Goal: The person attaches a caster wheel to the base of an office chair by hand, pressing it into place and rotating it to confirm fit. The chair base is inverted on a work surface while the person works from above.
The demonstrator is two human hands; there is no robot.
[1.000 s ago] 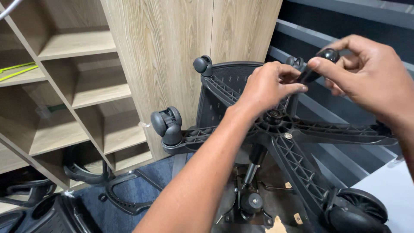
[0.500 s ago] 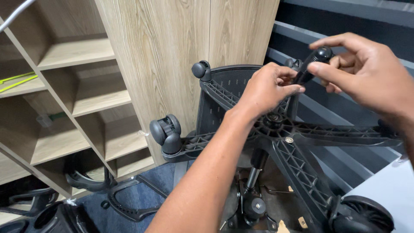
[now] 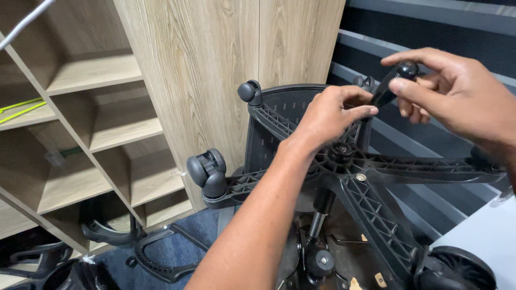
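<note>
Wooden shelves (image 3: 102,123) are seen beyond the left hand (image 3: 330,115). A black caster (image 3: 395,80), pinched by both hands, right hand (image 3: 457,96) uppermost, stays above the chair base (image 3: 355,161).

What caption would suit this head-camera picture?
Both hands, left hand and right hand, grip a black caster above an upturned chair base.

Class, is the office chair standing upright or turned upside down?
Upside down: the star base is on top, its wheels point up, and the seat plate lies below.

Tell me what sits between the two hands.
In the head view, a slim black handle spans the left hand and right hand; both pinch it.
</note>
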